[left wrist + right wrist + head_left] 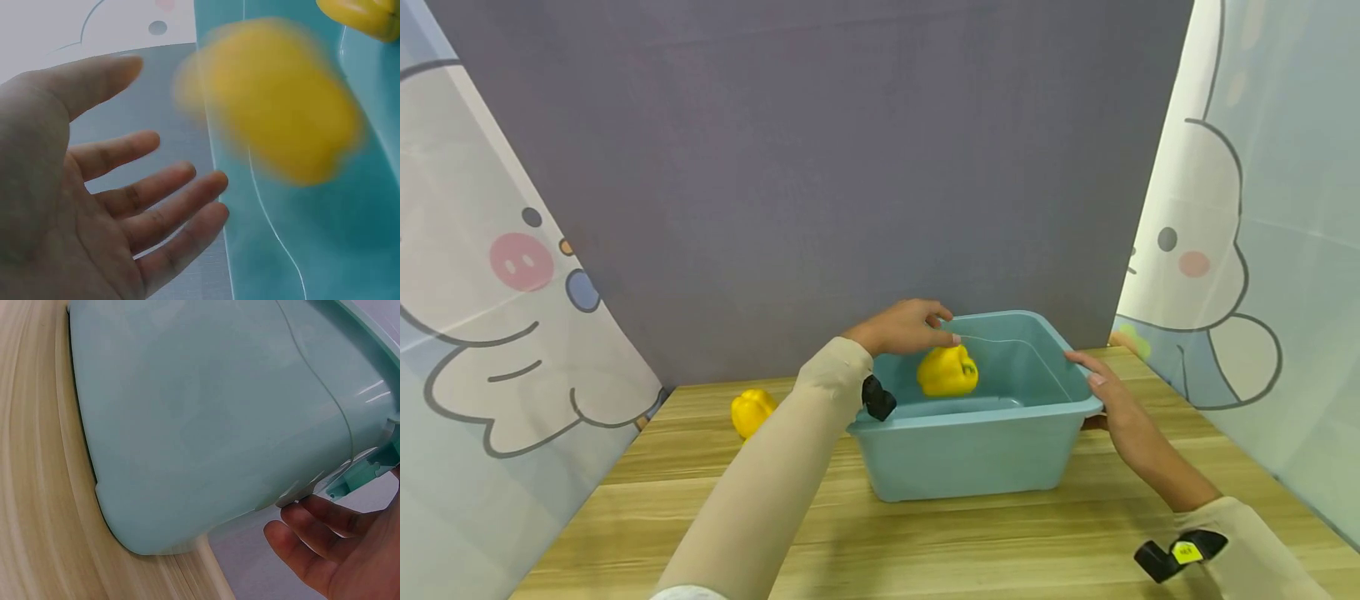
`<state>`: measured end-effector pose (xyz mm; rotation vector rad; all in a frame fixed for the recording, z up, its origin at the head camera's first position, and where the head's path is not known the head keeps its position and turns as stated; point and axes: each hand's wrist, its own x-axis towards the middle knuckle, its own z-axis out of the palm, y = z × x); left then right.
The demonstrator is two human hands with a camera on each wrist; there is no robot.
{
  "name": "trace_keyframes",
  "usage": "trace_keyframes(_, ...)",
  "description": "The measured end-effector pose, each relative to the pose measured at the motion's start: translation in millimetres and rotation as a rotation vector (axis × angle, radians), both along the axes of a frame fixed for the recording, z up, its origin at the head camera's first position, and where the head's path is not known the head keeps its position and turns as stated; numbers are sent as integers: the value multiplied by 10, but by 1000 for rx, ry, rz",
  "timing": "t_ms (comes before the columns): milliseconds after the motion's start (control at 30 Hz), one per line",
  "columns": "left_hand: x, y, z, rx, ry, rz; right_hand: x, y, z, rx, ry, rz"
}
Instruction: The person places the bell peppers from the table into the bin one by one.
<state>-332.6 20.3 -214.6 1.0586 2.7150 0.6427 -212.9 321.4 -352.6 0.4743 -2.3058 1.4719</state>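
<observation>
A teal plastic tub (970,450) stands on the wooden table (925,542). My left hand (910,327) hovers over the tub's back left rim, and in the left wrist view the left hand (112,206) has its fingers spread and holds nothing. Just below it a yellow bell pepper (947,371) is inside the tub, blurred by motion in the left wrist view (275,100). A second yellow piece (362,15) shows deeper in the tub. My right hand (1097,392) grips the tub's right rim, thumb on top and fingers (325,537) curled underneath.
Another yellow bell pepper (752,410) lies on the table left of the tub, behind my left forearm. A grey backdrop (820,167) closes the far side, and cartoon-printed curtains (490,317) hang at both sides. The tub's outer wall (206,425) fills the right wrist view.
</observation>
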Motion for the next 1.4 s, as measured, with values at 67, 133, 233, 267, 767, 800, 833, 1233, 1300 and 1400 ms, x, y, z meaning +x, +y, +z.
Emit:
trace_keyframes(67, 2, -10, 11, 32, -6, -4, 4, 1, 5, 5, -2, 1)
trace_keyframes(133, 4, -14, 25, 60, -11, -7, 9, 7, 5, 4, -3, 1)
trace_keyframes(233, 20, -17, 69, 91, -10, -21, 19, 17, 7, -1, -8, 1)
trace_keyframes(267, 25, -24, 84, 97, -9, -24, 19, 20, 7, -6, -10, 2)
trace_keyframes(767, 110, -554, 233, 258, -26, 0, 42, 43, 51, -45, -62, 29)
trace_keyframes(800, 112, -602, 225, 275, -28, 0, 44, 43, 49, -43, -58, 30)
trace_keyframes(833, 113, -652, 212, 291, -30, -1, 45, 41, 49, -43, -55, 29)
trace_keyframes(1233, 239, -1148, -73, 513, -22, 55, 47, 37, 49, -29, -66, 45)
trace_keyframes(1300, 270, -1216, -125, 535, -29, 59, 51, 46, 50, -27, -61, 48)
trace_keyframes(1400, 310, -1319, -209, 576, -49, 59, 55, 61, 44, -19, -48, 50)
